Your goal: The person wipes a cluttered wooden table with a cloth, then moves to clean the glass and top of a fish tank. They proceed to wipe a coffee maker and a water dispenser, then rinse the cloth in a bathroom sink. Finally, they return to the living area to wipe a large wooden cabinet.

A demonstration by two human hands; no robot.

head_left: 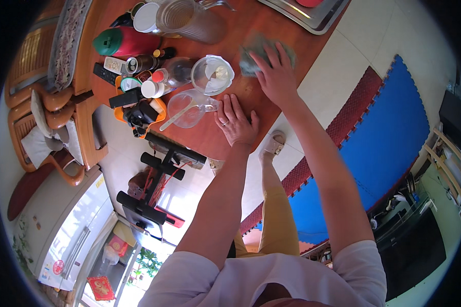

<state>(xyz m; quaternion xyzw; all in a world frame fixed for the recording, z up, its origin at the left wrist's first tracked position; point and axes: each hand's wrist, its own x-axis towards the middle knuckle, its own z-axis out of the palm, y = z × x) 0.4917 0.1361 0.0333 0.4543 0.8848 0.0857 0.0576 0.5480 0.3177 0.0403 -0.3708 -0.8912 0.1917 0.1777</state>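
On the brown wooden table (pixel 271 23), my right hand (pixel 280 82) holds a grey-green cloth (pixel 251 56) against the top, its fingers over the cloth. My left hand (pixel 236 123) lies open and flat near the table's edge, a ring on one finger. Its fingertips are close to the handle of a clear plastic measuring cup (pixel 182 118); I cannot tell if they touch it. A pale spoon (pixel 175 118) rests in that cup. Just beyond stands a clear tub (pixel 204 82) with something whitish inside.
Several bottles and jars, a red bottle with a green cap (pixel 125 42), a ribbed clear jug (pixel 189 23), remote controls (pixel 105 73) and an orange basket (pixel 122 113) crowd the table's left. A metal tray (pixel 312 13) sits at the far right. Exercise equipment (pixel 161 166) stands below; blue mats (pixel 379 148) cover floor at right.
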